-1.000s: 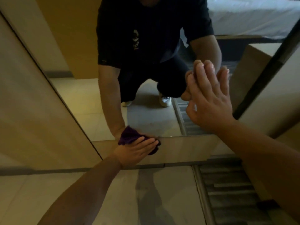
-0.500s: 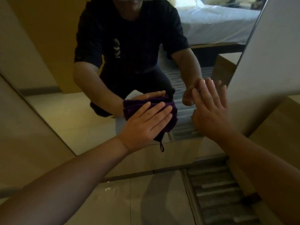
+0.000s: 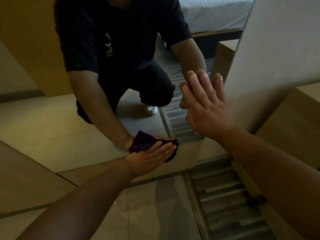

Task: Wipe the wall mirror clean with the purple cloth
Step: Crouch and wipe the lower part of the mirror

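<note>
Head view: my left hand [image 3: 150,157] flat, fingers straight, pressing crumpled dark purple cloth [image 3: 145,143] against tall frameless wall mirror [image 3: 52,118], at mirror's bottom edge. My right hand [image 3: 206,108] open, fingers straight, palm against mirror near its right edge, above cloth. Pale tiled floor [image 3: 142,213] below mirror; grey slatted floor strip [image 3: 230,205] under mirror's right corner.

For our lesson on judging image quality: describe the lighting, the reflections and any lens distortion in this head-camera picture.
Head view: dim, warm light leaves both forearms dark; the mirror reflects the crouching person, the cloth and both hands; straight edges tilt and splay, suggesting wide-angle distortion; small highlights shine on the right hand's fingertips.
</note>
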Available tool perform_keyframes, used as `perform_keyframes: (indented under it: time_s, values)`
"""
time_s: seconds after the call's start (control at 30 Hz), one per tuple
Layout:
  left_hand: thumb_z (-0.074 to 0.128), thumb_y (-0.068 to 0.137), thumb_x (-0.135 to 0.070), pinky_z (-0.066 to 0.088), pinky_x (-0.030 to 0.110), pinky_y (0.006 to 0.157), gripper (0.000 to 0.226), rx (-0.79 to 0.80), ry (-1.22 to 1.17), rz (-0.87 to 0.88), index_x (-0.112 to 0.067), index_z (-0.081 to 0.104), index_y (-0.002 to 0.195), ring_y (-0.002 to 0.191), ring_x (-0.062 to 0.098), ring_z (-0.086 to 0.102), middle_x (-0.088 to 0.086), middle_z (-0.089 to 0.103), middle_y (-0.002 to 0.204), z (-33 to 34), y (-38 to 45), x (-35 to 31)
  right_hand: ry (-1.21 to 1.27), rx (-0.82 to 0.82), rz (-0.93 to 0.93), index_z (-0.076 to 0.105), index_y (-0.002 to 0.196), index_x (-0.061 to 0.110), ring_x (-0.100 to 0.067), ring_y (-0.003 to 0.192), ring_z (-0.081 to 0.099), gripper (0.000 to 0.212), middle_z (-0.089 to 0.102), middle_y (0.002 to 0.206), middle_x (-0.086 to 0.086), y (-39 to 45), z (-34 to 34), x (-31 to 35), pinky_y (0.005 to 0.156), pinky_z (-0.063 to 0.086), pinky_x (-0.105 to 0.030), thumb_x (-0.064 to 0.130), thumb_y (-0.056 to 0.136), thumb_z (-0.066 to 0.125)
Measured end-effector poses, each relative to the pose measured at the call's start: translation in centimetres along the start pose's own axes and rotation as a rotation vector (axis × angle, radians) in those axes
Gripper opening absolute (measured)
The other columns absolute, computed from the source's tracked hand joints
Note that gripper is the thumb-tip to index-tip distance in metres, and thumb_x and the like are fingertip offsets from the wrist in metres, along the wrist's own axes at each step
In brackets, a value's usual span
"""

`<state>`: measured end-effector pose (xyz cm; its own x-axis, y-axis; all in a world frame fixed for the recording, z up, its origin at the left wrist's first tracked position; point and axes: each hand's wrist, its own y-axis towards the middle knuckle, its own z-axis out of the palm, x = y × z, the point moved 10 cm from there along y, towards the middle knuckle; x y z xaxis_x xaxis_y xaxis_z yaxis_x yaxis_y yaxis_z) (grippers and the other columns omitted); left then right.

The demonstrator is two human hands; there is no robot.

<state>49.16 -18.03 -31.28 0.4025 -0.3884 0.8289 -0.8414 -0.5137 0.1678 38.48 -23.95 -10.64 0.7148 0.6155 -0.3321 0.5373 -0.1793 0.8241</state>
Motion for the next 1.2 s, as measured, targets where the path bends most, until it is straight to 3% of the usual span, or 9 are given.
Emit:
perform_keyframes:
  time_s: [0.13,0.27,0.43,0.57,0.67,0.8,0.9,1.0,1.2]
  values:
    - [0.025,0.1,-0.005,0.008,0.049,0.12,0.051,-0.005,-0.101,0.055,-0.007,0.046,0.146,0.142,0.026,0.038,0.009,0.041,0.154,-0.6,0.0,0.0,0.007,0.069,0.009,0.019,0.156,0.016,-0.027,0.151,0.006,0.063,0.02,0.162,-0.01,0.0,-0.2,-0.3,0.122,0.007,-0.055,0.022,0.098,0.042]
    - [0.076,0.08,-0.027,0.023,0.043,0.113,0.058,0.06,-0.287,0.076,-0.014,0.062,0.135,0.129,0.023,0.055,0.005,0.056,0.143,-2.6,-0.1,1.5,0.068,0.17,-0.012,0.022,0.155,0.013,-0.031,0.151,0.013,0.059,0.016,0.162,-0.011,0.0,-1.2,-0.5,0.122,0.013,-0.056,0.017,0.098,0.037]
    - [0.043,0.101,-0.01,0.035,0.043,0.113,0.043,-0.155,-0.343,-0.094,-0.01,0.045,0.144,0.137,0.028,0.047,0.009,0.049,0.148,-7.7,3.3,7.6,0.034,0.24,0.044,0.024,0.154,0.007,-0.034,0.151,0.01,0.061,0.015,0.163,-0.017,-0.2,-2.3,-3.3,0.123,0.007,-0.054,0.016,0.097,0.04]
    - [0.038,0.105,-0.011,0.035,0.044,0.115,0.04,-0.232,-0.306,-0.113,-0.011,0.05,0.142,0.138,0.028,0.045,0.009,0.051,0.147,-9.1,10.5,8.2,-0.039,0.277,-0.054,0.018,0.156,0.01,-0.033,0.152,0.01,0.054,0.011,0.163,-0.014,-0.5,-1.3,-4.0,0.122,0.005,-0.054,0.018,0.104,0.028]
    - [0.043,0.099,-0.02,0.022,0.045,0.118,0.045,-0.176,-0.22,-0.082,-0.012,0.052,0.142,0.138,0.027,0.045,0.008,0.051,0.147,-7.2,13.7,6.1,-0.081,0.233,-0.137,0.017,0.157,0.011,-0.031,0.151,0.015,0.052,0.016,0.163,-0.012,-0.9,-1.1,-4.7,0.121,0.01,-0.056,0.017,0.105,0.025]
    - [0.044,0.095,-0.032,0.003,0.05,0.119,0.057,0.019,-0.083,0.019,-0.012,0.043,0.149,0.144,0.026,0.035,0.009,0.038,0.156,-2.8,14.1,1.1,-0.08,0.176,-0.184,0.016,0.157,0.013,-0.026,0.151,0.009,0.063,0.017,0.161,-0.01,-1.0,-0.8,-5.1,0.121,0.009,-0.055,0.009,0.098,0.04]
    - [0.049,0.091,-0.033,0.007,0.052,0.121,0.06,0.093,-0.065,0.093,-0.013,0.045,0.148,0.144,0.028,0.035,0.009,0.037,0.156,-0.2,12.5,-2.6,-0.073,0.15,-0.206,0.013,0.156,0.013,-0.028,0.15,0.014,0.062,0.018,0.16,-0.01,-1.2,-0.5,-5.0,0.121,0.009,-0.054,0.012,0.099,0.037]
    - [0.054,0.088,-0.03,0.013,0.047,0.118,0.058,0.103,-0.107,0.152,-0.015,0.048,0.145,0.141,0.027,0.041,0.007,0.044,0.152,0.9,10.7,-4.3,-0.072,0.156,-0.207,0.01,0.156,0.014,-0.026,0.152,0.0,0.061,0.017,0.16,-0.009,-1.1,-0.3,-4.9,0.122,0.006,-0.052,0.014,0.1,0.035]
    - [0.03,0.094,-0.018,0.017,0.046,0.12,0.054,0.131,-0.127,0.196,-0.009,0.048,0.145,0.14,0.03,0.041,0.013,0.042,0.152,2.2,5.2,-4.2,-0.075,0.186,-0.149,0.011,0.156,0.013,-0.027,0.151,-0.001,0.061,0.017,0.161,-0.011,-1.0,-0.2,-4.7,0.121,0.01,-0.053,0.013,0.1,0.034]
